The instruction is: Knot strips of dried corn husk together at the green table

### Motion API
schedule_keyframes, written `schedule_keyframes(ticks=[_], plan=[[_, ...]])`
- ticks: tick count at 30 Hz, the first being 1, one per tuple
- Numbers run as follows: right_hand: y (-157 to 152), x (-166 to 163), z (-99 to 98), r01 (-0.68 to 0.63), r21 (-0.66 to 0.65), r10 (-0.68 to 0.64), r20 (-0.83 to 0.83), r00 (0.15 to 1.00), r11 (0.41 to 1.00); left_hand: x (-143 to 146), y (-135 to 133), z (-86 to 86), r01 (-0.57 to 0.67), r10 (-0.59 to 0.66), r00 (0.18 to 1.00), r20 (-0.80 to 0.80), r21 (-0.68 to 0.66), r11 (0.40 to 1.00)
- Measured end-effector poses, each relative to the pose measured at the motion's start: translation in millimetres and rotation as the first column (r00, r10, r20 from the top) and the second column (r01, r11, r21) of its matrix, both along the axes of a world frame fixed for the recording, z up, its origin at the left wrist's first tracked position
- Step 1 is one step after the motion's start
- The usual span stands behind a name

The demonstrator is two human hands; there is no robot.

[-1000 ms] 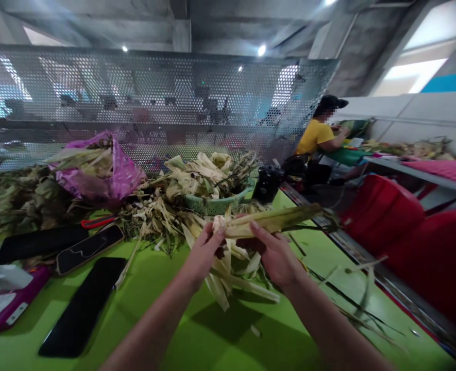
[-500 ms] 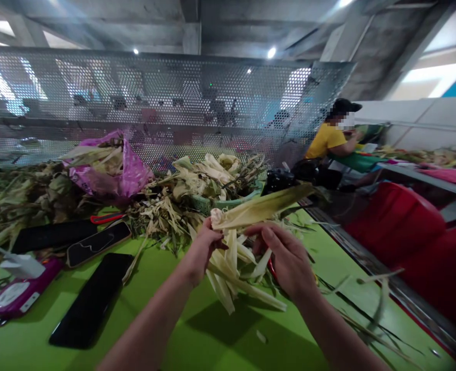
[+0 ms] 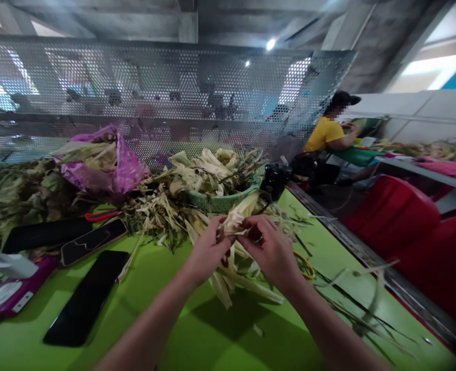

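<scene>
Above the green table (image 3: 135,314), my left hand (image 3: 208,252) and my right hand (image 3: 270,247) meet around a pale corn husk (image 3: 235,219). Fingers of both hands pinch its gathered, whitish near end. The husk's leafy part points up and away from me, partly hidden by the fingers. Several loose husk strips (image 3: 247,286) hang or lie just under the hands. A yellow ring-shaped piece (image 3: 305,265), perhaps a tool's handle, shows beside my right wrist.
A green basket (image 3: 212,202) heaped with dry husks stands behind the hands. Left of it are a pink plastic bag (image 3: 123,170) with husks, a phone (image 3: 86,299), another phone (image 3: 94,241) and a purple power bank (image 3: 15,293). Red chairs (image 3: 393,206) stand right; a person in yellow (image 3: 326,135) sits beyond.
My right hand has moved up and left to join the left hand at the husk's gathered end. The long husk, earlier stretched out to the right, now points away and looks shorter.
</scene>
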State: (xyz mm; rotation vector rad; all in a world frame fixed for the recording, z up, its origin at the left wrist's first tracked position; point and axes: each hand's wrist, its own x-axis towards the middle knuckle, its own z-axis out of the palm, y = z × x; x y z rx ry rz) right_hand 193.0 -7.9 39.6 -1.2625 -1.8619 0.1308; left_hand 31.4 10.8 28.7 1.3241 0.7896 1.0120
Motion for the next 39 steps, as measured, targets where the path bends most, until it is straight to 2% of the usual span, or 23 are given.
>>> schedule_keyframes(ticks=[5,12,15,19,25,28,31,34,37,39], plan=[[-1,0,-3.5,-0.009,-0.013,0.010,0.054,0.999,1.000,-2,-1,3.9,0.072,-0.067,0.996,0.056,-0.092,0.993],[-6,-4,-5.8,-0.096,-0.011,0.097,0.113,0.989,0.995,-10,4,2.8,0.125,-0.111,0.989,0.099,-0.150,0.981],[-6,-4,-6.5,-0.068,-0.003,0.068,0.146,0.987,0.998,-13,5,2.0,0.145,-0.132,0.987,0.096,-0.156,0.977],[-6,-7,-5.2,-0.024,-0.030,0.030,0.217,0.976,0.999,-14,5,3.6,0.116,-0.095,0.988,0.118,-0.182,0.976],[-10,-16,-2.8,-0.101,-0.105,0.122,0.221,0.968,0.989,-13,7,1.6,0.196,-0.161,0.974,0.162,-0.235,0.952],[-11,-19,-3.7,-0.095,-0.098,0.115,0.227,0.967,0.991,-11,9,-2.3,0.174,-0.138,0.977,0.164,-0.229,0.958],[-12,-20,-5.5,-0.032,-0.085,0.051,0.229,0.972,0.996,-9,10,-5.5,0.126,-0.096,0.985,0.143,-0.225,0.966],[-10,-19,-6.8,-0.002,-0.116,0.026,0.212,0.977,0.993,-6,11,-8.4,0.106,-0.082,0.989,0.122,-0.206,0.973],[-8,-18,-7.2,-0.055,-0.130,0.077,0.174,0.982,0.990,-6,12,-11.2,0.098,-0.075,0.991,0.112,-0.217,0.971],[-8,-17,-7.6,-0.107,-0.095,0.121,0.163,0.979,0.990,-7,13,-12.7,0.092,-0.070,0.993,0.099,-0.242,0.966]])
